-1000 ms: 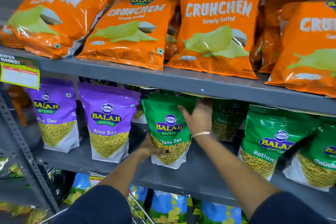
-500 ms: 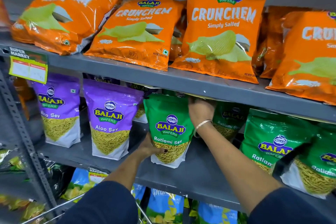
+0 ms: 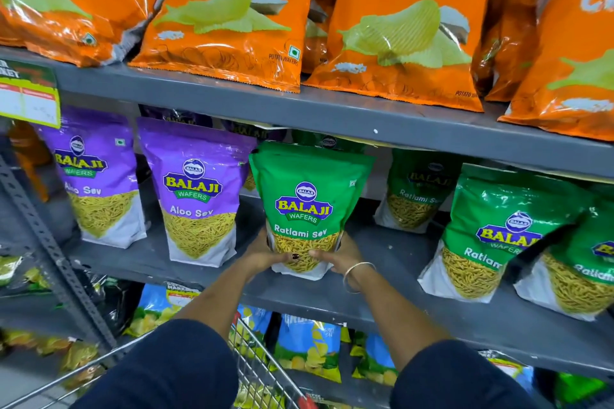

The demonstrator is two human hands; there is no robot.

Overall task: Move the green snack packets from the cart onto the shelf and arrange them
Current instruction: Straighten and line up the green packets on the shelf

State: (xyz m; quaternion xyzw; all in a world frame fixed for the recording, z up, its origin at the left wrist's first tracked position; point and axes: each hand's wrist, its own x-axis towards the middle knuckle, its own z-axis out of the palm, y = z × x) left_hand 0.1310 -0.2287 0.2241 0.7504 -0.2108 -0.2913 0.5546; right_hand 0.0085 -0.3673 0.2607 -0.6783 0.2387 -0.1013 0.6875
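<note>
Head view: both hands hold one green Ratlami Sev packet (image 3: 307, 206) upright on the grey middle shelf (image 3: 382, 279). Left hand (image 3: 262, 252) and right hand (image 3: 339, 254) each wrap the packet's lower corners, thumbs across its front. It stands just beside a purple Aloo Sev packet (image 3: 196, 192), with more green packets (image 3: 498, 229) to its right. Whether its base fully rests on the shelf seems likely but is unclear. A wire cart (image 3: 255, 365) sits below.
</note>
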